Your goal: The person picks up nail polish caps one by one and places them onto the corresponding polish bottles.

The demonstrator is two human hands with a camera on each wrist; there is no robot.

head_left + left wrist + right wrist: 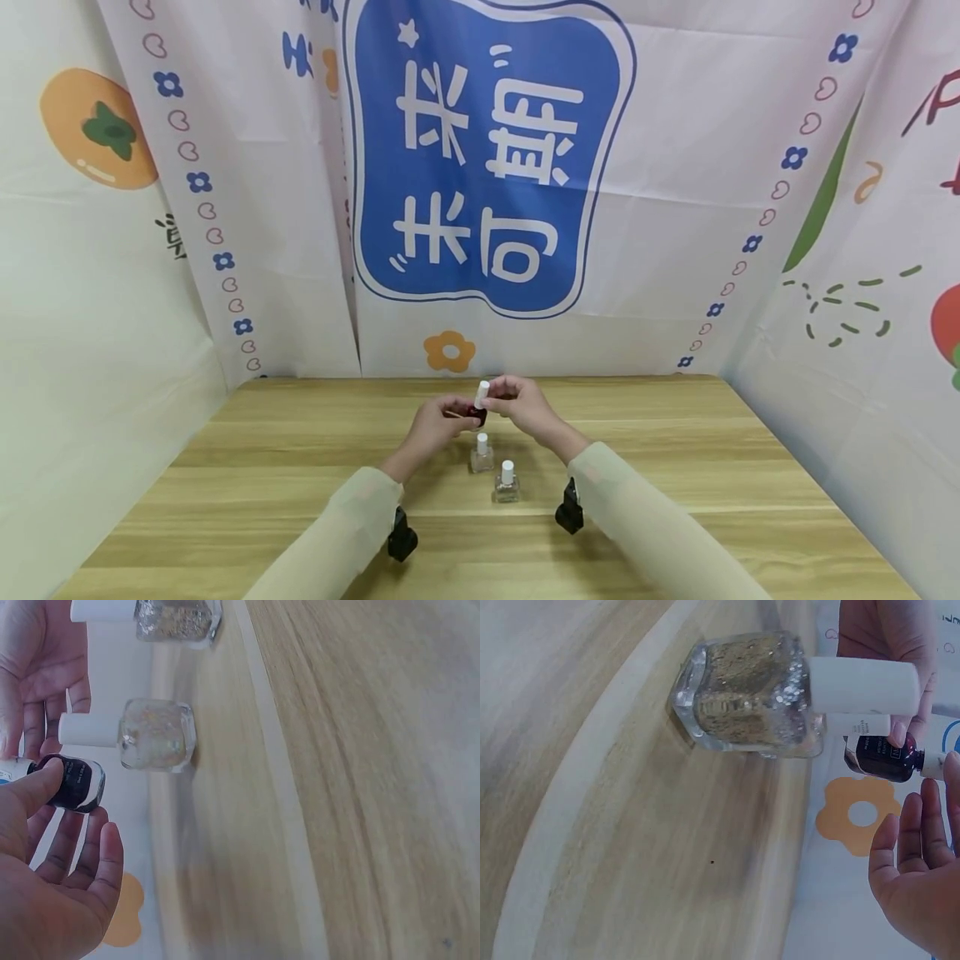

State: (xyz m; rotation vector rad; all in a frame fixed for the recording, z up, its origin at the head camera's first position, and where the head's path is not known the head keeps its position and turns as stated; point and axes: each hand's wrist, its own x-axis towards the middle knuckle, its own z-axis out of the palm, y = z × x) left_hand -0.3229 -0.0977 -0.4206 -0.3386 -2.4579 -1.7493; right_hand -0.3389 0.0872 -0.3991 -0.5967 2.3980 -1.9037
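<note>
Above the far part of the table, my left hand (438, 425) pinches a dark nail polish bottle (76, 784) between thumb and fingers. My right hand (525, 408) pinches its white cap (482, 394) from the right, with the other fingers spread loosely. In the right wrist view a short dark neck (919, 760) shows between bottle and cap. Nearer to me, a clear nail polish bottle with pale flakes (156, 736) stands upright, its white cap on. Closer still stands a glitter nail polish bottle (742, 694), also capped in white.
The wood-grain table (300, 500) runs back to a printed white curtain (675, 250) with a blue sign. More printed cloth hangs on both sides. Dark wrist cameras (402, 535) sit under both sleeves.
</note>
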